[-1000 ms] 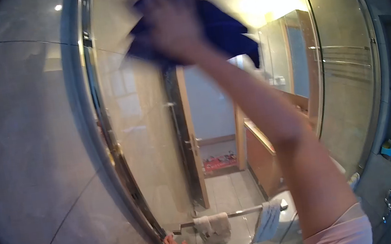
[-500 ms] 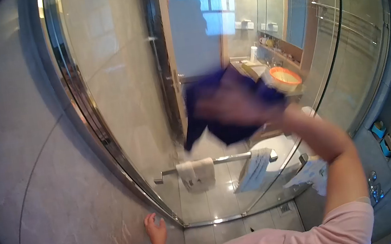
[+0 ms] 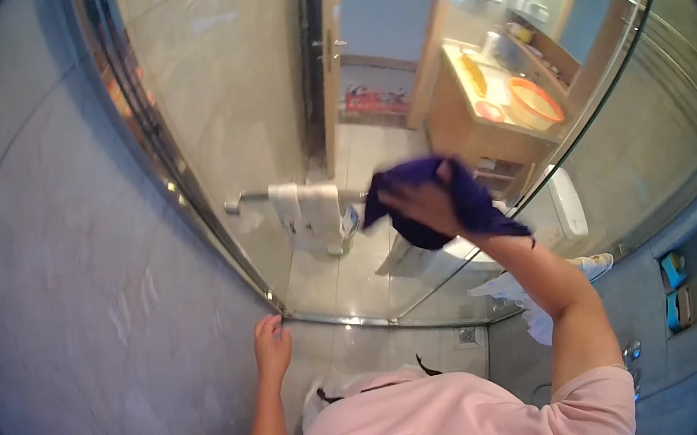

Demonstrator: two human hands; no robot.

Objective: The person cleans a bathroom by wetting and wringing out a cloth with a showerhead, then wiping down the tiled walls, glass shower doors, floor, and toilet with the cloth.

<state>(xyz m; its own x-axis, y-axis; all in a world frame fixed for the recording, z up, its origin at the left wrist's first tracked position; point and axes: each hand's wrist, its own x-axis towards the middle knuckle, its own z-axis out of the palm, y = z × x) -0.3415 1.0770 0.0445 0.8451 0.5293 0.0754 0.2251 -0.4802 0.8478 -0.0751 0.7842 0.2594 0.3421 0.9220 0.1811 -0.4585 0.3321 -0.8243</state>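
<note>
My right hand (image 3: 426,203) presses a dark purple cloth (image 3: 477,201) against the glass panel (image 3: 223,137), with the fingers spread over the cloth. The cloth hangs in folds around the hand and covers part of the towel bar (image 3: 253,196). My left hand (image 3: 271,338) is low on the left, near the wall and the bottom corner of the glass frame. Its fingers are slightly bent and nothing shows in them.
A white towel (image 3: 308,210) hangs on the bar. Through the glass stand a counter with an orange-rimmed basin (image 3: 536,102) and a wooden door (image 3: 334,61). A metal rail (image 3: 389,321) borders the glass below. Blue boxes (image 3: 672,270) sit in a wall niche at right.
My right hand and the cloth have come down from high on the glass to near the towel bar. The view has tilted downward. My left hand stays low on the left.
</note>
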